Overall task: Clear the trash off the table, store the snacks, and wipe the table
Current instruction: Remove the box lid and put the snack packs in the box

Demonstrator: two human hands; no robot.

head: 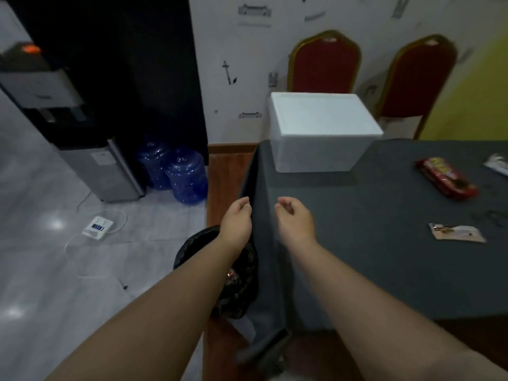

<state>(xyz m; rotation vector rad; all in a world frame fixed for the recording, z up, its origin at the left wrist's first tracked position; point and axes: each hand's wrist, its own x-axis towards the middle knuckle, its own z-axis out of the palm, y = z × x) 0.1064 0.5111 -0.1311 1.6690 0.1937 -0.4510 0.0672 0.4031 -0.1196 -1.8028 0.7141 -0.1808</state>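
A table under a dark grey cloth (357,229) fills the right side. On it lie a red snack packet (446,178), a small pale wrapper (457,232) and a white wrapper (499,165) at the right edge. A white lidded plastic box (319,133) stands at the table's far left corner. A black-lined trash bin (233,281) sits on the floor beside the table's left edge. My left hand (237,220) hangs over the bin, fingers loosely curled, holding nothing. My right hand (295,215) hovers over the table's left edge, also loosely curled and holding nothing.
Two red chairs with gold frames (324,64) stand behind the table by the wall. A water dispenser (82,149) and two blue water jugs (187,177) stand at the left. A white power strip (97,228) with its cable lies on the tiled floor.
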